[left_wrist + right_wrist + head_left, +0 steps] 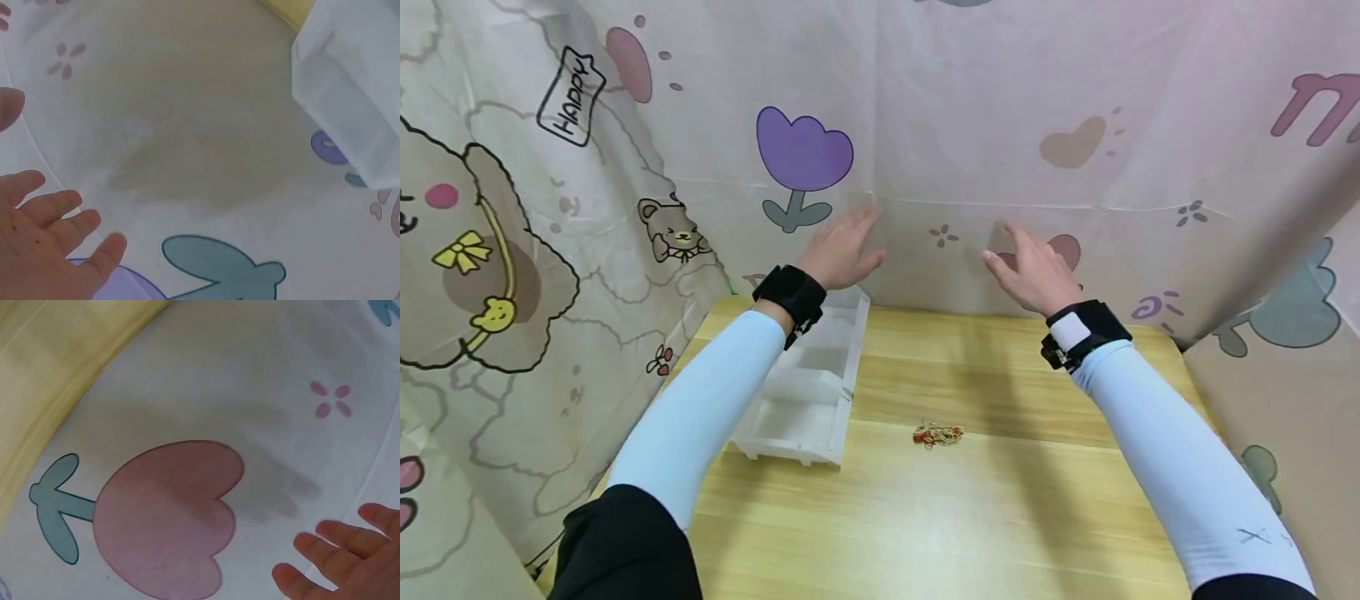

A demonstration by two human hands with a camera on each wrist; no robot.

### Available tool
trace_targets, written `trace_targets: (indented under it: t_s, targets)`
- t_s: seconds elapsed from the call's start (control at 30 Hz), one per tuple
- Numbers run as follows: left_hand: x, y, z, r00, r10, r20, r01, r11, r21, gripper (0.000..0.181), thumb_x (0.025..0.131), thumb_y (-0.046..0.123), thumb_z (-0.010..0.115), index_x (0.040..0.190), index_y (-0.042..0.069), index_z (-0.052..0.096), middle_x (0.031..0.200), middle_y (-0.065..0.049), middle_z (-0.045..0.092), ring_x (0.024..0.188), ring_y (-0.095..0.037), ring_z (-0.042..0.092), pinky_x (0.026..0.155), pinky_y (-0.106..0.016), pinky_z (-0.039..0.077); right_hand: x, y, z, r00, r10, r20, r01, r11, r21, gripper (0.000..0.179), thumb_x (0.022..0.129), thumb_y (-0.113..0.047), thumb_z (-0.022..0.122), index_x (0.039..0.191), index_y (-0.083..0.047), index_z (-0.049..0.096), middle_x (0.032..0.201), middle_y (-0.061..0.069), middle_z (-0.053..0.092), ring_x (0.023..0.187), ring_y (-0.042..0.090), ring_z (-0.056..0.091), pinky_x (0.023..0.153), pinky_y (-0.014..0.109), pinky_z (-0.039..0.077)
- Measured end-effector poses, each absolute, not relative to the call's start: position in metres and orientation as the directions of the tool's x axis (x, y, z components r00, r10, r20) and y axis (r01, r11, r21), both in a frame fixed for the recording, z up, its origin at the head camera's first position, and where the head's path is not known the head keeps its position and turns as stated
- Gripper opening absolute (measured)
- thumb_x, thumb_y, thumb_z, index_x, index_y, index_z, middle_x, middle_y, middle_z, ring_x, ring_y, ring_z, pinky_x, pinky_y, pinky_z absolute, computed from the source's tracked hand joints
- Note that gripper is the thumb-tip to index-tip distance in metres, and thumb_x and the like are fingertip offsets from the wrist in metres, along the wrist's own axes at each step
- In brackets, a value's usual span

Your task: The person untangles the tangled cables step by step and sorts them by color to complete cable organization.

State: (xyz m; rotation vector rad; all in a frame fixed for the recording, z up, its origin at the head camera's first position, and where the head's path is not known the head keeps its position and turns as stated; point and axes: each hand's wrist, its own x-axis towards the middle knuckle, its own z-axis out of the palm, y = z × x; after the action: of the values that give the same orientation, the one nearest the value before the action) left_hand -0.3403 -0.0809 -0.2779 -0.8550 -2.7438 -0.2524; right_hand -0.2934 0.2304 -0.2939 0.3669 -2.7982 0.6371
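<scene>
My left hand (841, 248) is raised over the far end of a white divided tray (842, 417), its fingers extended and nothing in them. Across from it, my right hand (1033, 271) is held up above the table's back edge, also with extended fingers and nothing in its grasp. In the left wrist view the spread fingers (59, 215) show in front of the printed cloth, and a corner of the tray is at the upper right. A small tangled bundle of gold and red cord-like pieces (937, 434) lies on the table between the forearms.
The light wooden table (925, 517) ends at a hanging cloth (955, 100) printed with flowers and cartoon figures, which also covers the left and right sides. The tray stands along the table's left side. A dark cable (542, 557) shows at the lower left.
</scene>
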Motion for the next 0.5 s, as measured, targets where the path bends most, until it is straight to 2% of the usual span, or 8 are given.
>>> trace_targets:
  t_s: [0.17, 0.27, 0.4, 0.5]
  targets:
    - [-0.323, -0.079, -0.303, -0.741, 0.605, 0.291, 0.658, 0.740, 0.136, 0.059, 0.095, 0.038, 0.049, 0.144, 0.011, 0.030, 0.140, -0.008, 0.041, 0.125, -0.022, 0.036, 0.104, -0.039, 0.031, -0.272, 0.226, -0.307, -0.911, -0.227, 0.343, -0.368, 0.824, -0.432, 0.063, 0.093, -0.051, 0.045, 0.138, -0.008, 0.039, 0.130, 0.018, 0.050, 0.115, 0.032, 0.047, 0.093, 0.053, 0.039]
    - [-0.308, -0.074, -0.319, -0.704, 0.655, 0.276, 0.705, 0.690, 0.160, 0.055, 0.095, 0.038, 0.048, 0.142, 0.012, 0.035, 0.139, -0.007, 0.044, 0.124, -0.021, 0.038, 0.103, -0.038, 0.032, -0.258, 0.221, -0.316, -0.899, -0.253, 0.357, -0.408, 0.780, -0.474, 0.054, 0.093, -0.047, 0.049, 0.129, -0.007, 0.050, 0.115, 0.014, 0.060, 0.103, 0.025, 0.055, 0.085, 0.050, 0.045]
    - [-0.287, -0.065, -0.337, -0.643, 0.717, 0.270, 0.766, 0.613, 0.194, 0.050, 0.096, 0.038, 0.048, 0.137, 0.011, 0.042, 0.134, -0.009, 0.049, 0.120, -0.021, 0.043, 0.101, -0.040, 0.036, -0.243, 0.214, -0.330, -0.889, -0.279, 0.363, -0.441, 0.735, -0.515, 0.044, 0.092, -0.042, 0.054, 0.120, -0.008, 0.057, 0.100, 0.007, 0.066, 0.090, 0.019, 0.058, 0.075, 0.046, 0.049]
    - [-0.275, -0.057, -0.353, -0.594, 0.758, 0.269, 0.805, 0.563, 0.190, 0.046, 0.096, 0.038, 0.048, 0.133, 0.011, 0.047, 0.129, -0.007, 0.054, 0.113, -0.018, 0.049, 0.095, -0.037, 0.042, -0.236, 0.208, -0.343, -0.892, -0.297, 0.342, -0.444, 0.725, -0.526, 0.039, 0.092, -0.041, 0.054, 0.115, -0.009, 0.060, 0.095, 0.003, 0.066, 0.084, 0.015, 0.058, 0.071, 0.042, 0.051]
